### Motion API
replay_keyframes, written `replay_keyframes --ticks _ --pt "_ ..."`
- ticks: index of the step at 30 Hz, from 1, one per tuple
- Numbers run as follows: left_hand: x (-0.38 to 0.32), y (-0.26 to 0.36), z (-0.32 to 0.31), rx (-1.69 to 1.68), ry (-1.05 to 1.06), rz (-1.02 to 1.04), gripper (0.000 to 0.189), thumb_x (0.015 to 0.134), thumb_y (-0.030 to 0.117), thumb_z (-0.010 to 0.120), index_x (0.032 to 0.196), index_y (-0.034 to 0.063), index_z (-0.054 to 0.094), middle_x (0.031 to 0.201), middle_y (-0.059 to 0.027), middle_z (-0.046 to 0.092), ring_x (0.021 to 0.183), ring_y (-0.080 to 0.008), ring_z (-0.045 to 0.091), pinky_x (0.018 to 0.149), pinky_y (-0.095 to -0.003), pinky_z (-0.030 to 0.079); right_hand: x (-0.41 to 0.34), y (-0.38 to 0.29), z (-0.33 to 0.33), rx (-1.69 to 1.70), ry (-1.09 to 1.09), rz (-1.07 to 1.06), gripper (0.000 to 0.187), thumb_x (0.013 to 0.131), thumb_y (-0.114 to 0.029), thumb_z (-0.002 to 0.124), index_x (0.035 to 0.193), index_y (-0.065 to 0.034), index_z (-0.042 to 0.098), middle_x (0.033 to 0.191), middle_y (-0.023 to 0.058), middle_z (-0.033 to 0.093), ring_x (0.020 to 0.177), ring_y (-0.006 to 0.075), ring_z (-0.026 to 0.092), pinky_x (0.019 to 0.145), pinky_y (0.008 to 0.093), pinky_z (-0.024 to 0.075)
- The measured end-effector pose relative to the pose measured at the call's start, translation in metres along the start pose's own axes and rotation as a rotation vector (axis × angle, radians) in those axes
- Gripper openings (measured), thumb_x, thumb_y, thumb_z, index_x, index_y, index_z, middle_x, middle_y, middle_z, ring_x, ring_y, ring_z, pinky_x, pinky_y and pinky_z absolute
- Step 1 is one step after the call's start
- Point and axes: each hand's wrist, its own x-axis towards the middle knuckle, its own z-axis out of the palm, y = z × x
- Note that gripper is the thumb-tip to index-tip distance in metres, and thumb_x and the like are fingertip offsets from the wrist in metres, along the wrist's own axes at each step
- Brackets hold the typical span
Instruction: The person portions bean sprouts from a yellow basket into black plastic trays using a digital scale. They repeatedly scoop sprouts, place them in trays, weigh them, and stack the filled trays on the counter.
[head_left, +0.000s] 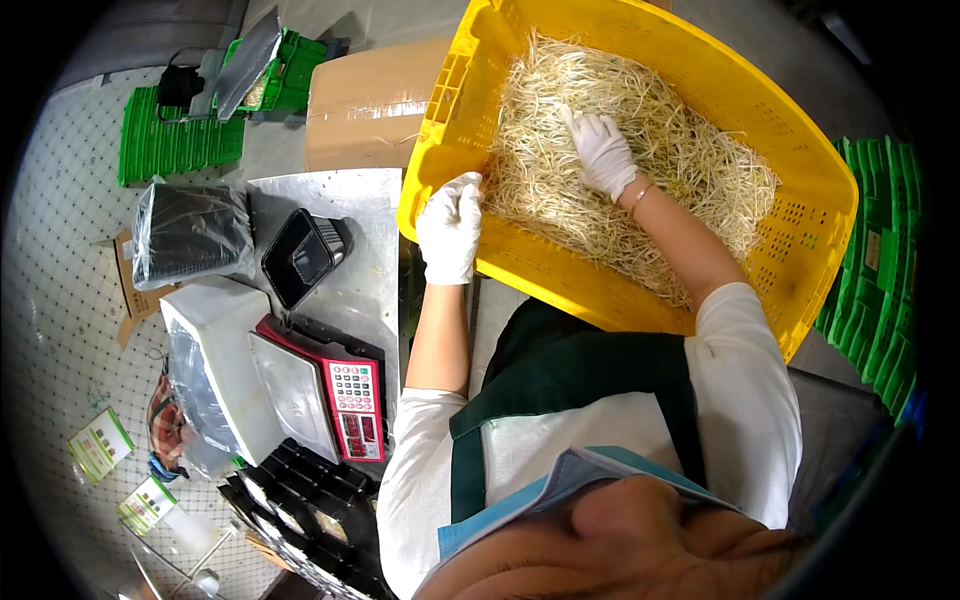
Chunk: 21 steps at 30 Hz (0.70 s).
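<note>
A large yellow plastic crate (806, 217) with perforated walls stands before me, holding a bed of pale bean sprouts (667, 202). My left hand (451, 229), in a white glove, has its fingers curled at the crate's near left corner, over the rim. Deep inside the crate, my right hand (600, 152), gloved too, rests on the sprouts with its index finger stretched forward and the other fingers bent. Whether sprouts are pinched under those fingers is hidden. A black plastic tub (300, 259) lies tipped on its side on the metal table (367, 225) to the left.
Left of me are a red digital scale (296, 390), a white foam box (225, 367), bagged black tubs (195, 232) and several black trays (315, 510). A cardboard box (367, 105) adjoins the crate. Green crates stand stacked at right (874, 270) and far left (180, 139).
</note>
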Motion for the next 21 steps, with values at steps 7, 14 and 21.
replay_keyframes --ticks 7,14,21 --pt "0.006 -0.003 -0.002 0.020 -0.044 0.031 0.015 0.088 0.006 0.058 0.097 -0.0001 0.068 0.092 -0.0102 0.070 0.078 -0.0148 0.065 0.074 -0.0267 0.051 0.032 -0.016 0.055 -0.252 0.377 0.082 0.065 0.079 0.003 0.052 0.140 0.0008 0.029 0.079 0.0077 0.046 0.080 0.0171 0.047 0.075 0.0294 0.0443" --pt "0.005 -0.003 -0.001 -0.146 -0.079 0.034 0.018 0.092 0.005 0.054 0.105 0.0000 0.066 0.097 -0.0037 0.067 0.078 -0.0083 0.059 0.072 -0.0219 0.047 -0.026 0.041 -0.025 0.571 0.166 0.204 0.063 0.072 0.001 0.057 0.132 -0.0151 0.047 0.083 0.0054 0.058 0.070 0.0128 0.056 0.057 0.0216 0.0508" --pt "0.002 -0.010 -0.002 -0.067 -0.107 0.032 0.018 0.087 0.004 0.059 0.103 -0.0011 0.066 0.096 -0.0113 0.069 0.084 -0.0164 0.064 0.080 -0.0278 0.050 -0.092 0.061 -0.116 0.613 0.307 0.185 0.055 0.081 -0.035 0.069 0.131 -0.0231 0.049 0.107 0.0061 0.066 0.095 0.0180 0.063 0.076 0.0291 0.0540"
